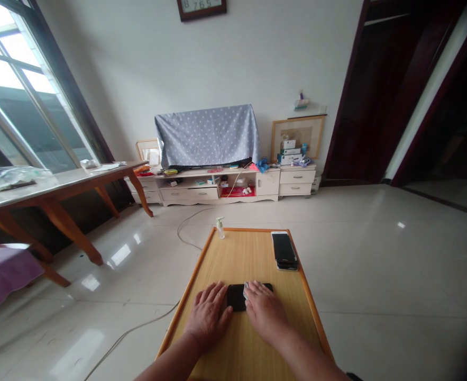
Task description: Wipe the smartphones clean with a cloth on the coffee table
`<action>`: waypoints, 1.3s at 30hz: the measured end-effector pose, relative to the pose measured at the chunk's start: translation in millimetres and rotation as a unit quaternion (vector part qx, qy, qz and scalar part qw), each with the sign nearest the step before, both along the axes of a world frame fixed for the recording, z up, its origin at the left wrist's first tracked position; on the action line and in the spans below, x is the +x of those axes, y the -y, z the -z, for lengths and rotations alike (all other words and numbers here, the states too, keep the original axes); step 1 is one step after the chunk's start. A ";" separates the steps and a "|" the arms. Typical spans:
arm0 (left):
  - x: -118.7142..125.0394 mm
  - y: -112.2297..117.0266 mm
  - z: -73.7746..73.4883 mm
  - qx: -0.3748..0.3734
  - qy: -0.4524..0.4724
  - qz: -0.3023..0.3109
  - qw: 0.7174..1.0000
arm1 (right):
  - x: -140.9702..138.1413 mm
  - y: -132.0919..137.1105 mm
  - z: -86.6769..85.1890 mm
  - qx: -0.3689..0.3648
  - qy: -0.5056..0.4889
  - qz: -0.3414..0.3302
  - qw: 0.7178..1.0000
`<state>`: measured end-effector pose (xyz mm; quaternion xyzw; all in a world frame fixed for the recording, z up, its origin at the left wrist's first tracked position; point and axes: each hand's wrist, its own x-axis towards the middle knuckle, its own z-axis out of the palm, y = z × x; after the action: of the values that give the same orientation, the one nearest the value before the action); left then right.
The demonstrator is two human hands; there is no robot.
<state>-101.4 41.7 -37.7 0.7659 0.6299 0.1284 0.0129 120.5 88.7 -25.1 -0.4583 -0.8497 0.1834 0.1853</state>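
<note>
Black phone, one, flat on a wood-grained table, nearer the person than the stacked phones, long axis running left to right across the table's width, short ends facing the two sides; which end is its top cannot be told. Left hand: fingers slightly spread, at the phone's left end, thumb by its near edge. Right hand: fingers close together, laid over the right part, a pale wipe at their tips, whether pinched or only pressed cannot be told.

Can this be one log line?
left hand: at black phone | right hand: over pale item, black phone | phone stack: far-right corner
</note>
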 end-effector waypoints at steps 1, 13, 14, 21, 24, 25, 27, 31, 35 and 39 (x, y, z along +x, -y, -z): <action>-0.2 -0.2 0.4 -0.001 0.000 -0.003 1.000 | -1.7 2.5 -0.3 0.000 0.000 0.002 1.000; -3.6 -1.2 3.5 0.006 -0.015 0.004 1.000 | -18.8 16.6 4.8 0.005 -0.017 -0.068 0.998; -3.5 -1.3 3.2 0.003 -0.016 0.005 1.000 | -20.3 18.1 5.5 0.008 -0.021 -0.083 0.996; -1.9 1.2 -2.8 -0.025 0.001 0.000 1.000 | -18.8 9.4 9.5 0.002 -0.022 -0.030 0.999; -1.8 1.9 -3.9 -0.035 0.013 -0.005 0.999 | -23.8 9.5 14.2 0.003 -0.018 -0.004 1.000; -1.9 1.8 -4.1 -0.037 0.017 -0.005 0.999 | -26.9 11.6 15.3 0.003 -0.018 -0.011 1.000; -2.1 1.4 -4.5 -0.040 0.021 -0.006 0.999 | -33.1 17.0 16.3 0.001 -0.019 -0.037 0.999; -1.9 1.0 -5.6 -0.051 0.020 -0.010 0.998 | -37.1 21.4 13.1 -0.004 -0.019 -0.065 0.998; -1.1 1.8 -6.7 -0.058 0.014 -0.013 0.998 | -27.8 11.1 9.7 -0.013 -0.004 -0.016 1.000; -1.9 2.9 -6.9 -0.049 0.009 -0.008 0.999 | -21.1 4.0 8.9 0.002 0.026 0.028 0.999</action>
<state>-103.3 38.8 -30.8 0.7578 0.6417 0.1045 0.0549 99.3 84.7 -34.0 -0.4859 -0.8415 0.1649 0.1692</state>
